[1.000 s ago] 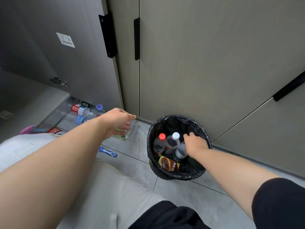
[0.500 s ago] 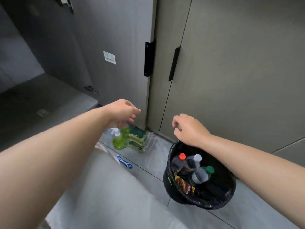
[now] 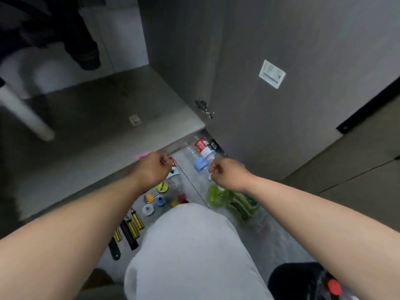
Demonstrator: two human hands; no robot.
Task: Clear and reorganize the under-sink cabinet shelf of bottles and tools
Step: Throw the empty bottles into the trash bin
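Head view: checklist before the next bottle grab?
1. Hands free: cannot tell. The left hand and right hand have curled fingers, and the frame is blurred.
2. Target visible: ok. The red-label bottle lies just beyond the right hand.
3. Bin in view: ok. The black bin is at lower right, under the right arm.
4. Tools off the path: ok. The tools lie left of the knee.
5. Cabinet door open: ok.

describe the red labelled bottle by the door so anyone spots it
Find the open cabinet door with the white sticker. On the floor at its foot lies a clear bottle with a red label; the ribbed bottle beside it shows no label.
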